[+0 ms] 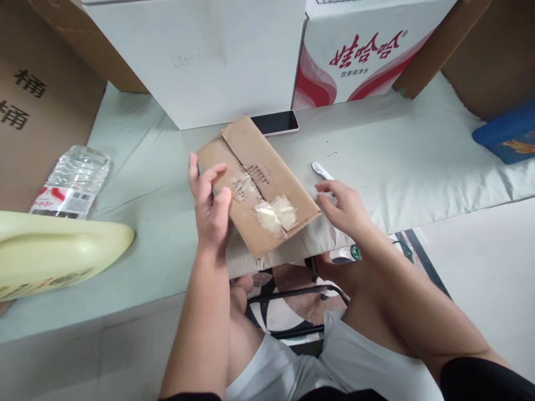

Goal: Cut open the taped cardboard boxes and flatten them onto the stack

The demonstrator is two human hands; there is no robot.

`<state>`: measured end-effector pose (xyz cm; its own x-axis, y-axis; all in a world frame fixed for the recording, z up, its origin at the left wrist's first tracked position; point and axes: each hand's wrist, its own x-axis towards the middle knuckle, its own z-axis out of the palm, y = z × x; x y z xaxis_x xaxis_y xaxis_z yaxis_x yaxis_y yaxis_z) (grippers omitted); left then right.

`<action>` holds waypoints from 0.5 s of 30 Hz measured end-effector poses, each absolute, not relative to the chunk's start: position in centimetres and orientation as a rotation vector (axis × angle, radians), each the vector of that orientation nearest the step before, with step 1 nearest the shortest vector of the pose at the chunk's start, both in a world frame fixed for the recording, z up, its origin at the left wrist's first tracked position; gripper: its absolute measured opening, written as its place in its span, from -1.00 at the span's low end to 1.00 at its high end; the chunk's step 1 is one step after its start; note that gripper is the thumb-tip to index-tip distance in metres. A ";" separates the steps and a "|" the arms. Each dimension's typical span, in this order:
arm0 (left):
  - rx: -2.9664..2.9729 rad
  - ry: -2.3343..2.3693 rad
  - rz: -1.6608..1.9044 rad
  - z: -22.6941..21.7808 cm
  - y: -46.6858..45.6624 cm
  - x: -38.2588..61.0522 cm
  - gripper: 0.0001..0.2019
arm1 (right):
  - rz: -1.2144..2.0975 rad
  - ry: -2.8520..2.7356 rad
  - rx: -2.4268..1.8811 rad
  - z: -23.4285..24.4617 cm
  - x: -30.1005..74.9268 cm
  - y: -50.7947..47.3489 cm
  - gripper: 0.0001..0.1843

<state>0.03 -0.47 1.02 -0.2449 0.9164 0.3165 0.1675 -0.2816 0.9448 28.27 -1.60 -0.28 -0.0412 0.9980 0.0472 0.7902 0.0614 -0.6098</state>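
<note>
A small brown cardboard box lies on the pale green cloth, its top flaps closed and crumpled clear tape stuck near its front corner. My left hand rests on the box's left edge, fingers spread over the flap and thumb pressing on the top. My right hand hovers just right of the box with its fingers loosely apart and nothing in them. A white cutter lies on the cloth just beyond my right fingertips.
A phone lies behind the box against a large white carton. A red-and-white carton stands at back right. A crushed water bottle and a cream jug lie left. A blue item sits far right.
</note>
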 end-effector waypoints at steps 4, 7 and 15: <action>0.838 1.217 1.685 1.0 0.0 -0.3 -0.60 | 0.914 -1.992 -1.610 -0.1 27.5 -2.0 -0.58; 0.602 1.172 1.640 1.0 0.1 -0.4 -0.56 | 1.079 -1.995 -1.384 0.0 27.0 -2.3 -0.53; 0.509 1.155 1.527 1.3 0.1 0.9 -0.49 | 1.103 -1.837 -1.175 -1.0 27.2 -2.7 -0.29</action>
